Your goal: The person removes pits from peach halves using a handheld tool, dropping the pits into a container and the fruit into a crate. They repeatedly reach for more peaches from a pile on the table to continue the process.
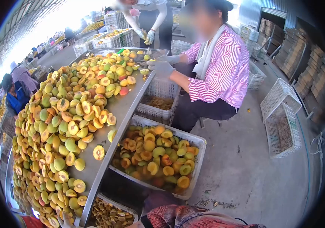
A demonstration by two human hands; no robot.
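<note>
At the bottom edge, a patterned red sleeve (192, 217) with a dark cuff reaches left, apparently on my right arm; its hand lies below the frame. Part of a greyish gloved hand, seemingly my left hand (66, 220), shows among the fruit at the lower left. Its fingers are too cut off and blurred to tell what they hold. Nearby, many halved yellow-green stone fruits (59, 164), cut faces and pits showing on some, are heaped on the metal table (111, 102). One half with its pit (98, 152) lies apart near the table's raised rim.
Beside the table stand a crate of pitted fruit halves (199, 167) and a crate of brown pits (113, 216). A co-worker in a striped shirt (223, 72) sits across, gloved hands (162, 68) at the heap. Another person stands behind. Crates (284, 129) stand on the floor at right.
</note>
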